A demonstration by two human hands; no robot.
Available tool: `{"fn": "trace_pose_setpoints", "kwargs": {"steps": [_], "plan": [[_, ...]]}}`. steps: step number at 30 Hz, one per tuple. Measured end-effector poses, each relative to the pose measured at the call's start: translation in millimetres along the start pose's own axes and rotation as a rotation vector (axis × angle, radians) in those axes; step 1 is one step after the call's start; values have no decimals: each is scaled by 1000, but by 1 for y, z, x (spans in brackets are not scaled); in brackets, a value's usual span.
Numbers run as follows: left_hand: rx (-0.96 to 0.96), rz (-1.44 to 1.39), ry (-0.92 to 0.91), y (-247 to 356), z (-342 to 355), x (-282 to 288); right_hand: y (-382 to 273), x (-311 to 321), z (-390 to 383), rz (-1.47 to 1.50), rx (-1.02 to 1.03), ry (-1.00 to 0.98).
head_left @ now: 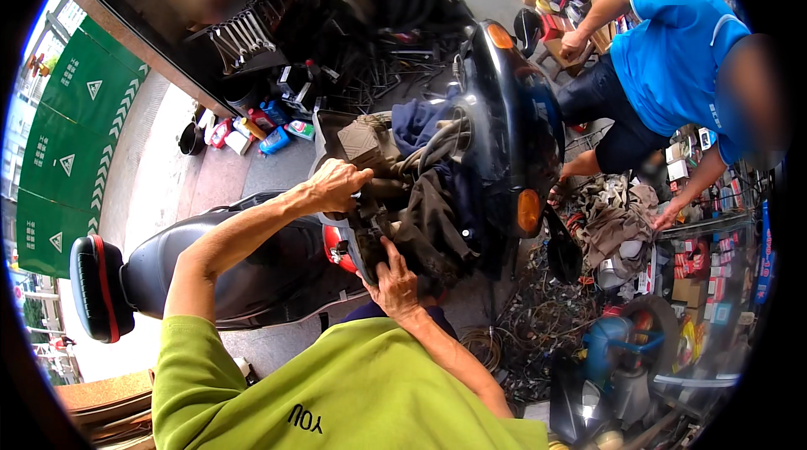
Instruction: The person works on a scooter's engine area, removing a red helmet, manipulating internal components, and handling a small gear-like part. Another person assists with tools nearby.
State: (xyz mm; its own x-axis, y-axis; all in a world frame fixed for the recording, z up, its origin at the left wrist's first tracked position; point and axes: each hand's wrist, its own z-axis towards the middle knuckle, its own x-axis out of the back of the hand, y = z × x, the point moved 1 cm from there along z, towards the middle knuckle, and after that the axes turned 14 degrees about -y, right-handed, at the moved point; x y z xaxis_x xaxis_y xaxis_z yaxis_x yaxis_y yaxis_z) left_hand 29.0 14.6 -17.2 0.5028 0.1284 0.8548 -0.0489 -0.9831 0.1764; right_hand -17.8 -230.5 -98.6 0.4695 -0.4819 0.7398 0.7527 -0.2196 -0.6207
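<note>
My left hand (340, 187) is closed on the upper part of a grimy dark scooter part (370, 240) in the middle. My right hand (395, 286) grips it lower down, fingers along it, beside a red-and-chrome lamp (334, 248). A black scooter seat (210, 256), with a red-trimmed backrest (99, 288), lies left of my hands. Rags (433, 210), hoses and a folded cardboard-coloured piece (361, 139) fill the scooter's opened middle. Its black front body (504, 105) with orange lenses stands right of them. What my left fingertips touch is partly hidden.
A co-worker in a blue shirt (664, 63) bends at the right over cloths (614, 223). Spanners (244, 42) and bottles (273, 139) are at the upper left, beside a green barrier (67, 147). Boxes, a blue machine (605, 341) and tangled small parts crowd the lower right.
</note>
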Motion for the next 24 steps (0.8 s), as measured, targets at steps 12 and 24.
{"fn": "trace_pose_setpoints", "kwargs": {"steps": [12,24], "plan": [[23,69,-29,4,7,13,-1,-1,-1,8,-21,-10],[249,-261,-105,-4,14,11,7,98,34,-63,-210,254]]}}
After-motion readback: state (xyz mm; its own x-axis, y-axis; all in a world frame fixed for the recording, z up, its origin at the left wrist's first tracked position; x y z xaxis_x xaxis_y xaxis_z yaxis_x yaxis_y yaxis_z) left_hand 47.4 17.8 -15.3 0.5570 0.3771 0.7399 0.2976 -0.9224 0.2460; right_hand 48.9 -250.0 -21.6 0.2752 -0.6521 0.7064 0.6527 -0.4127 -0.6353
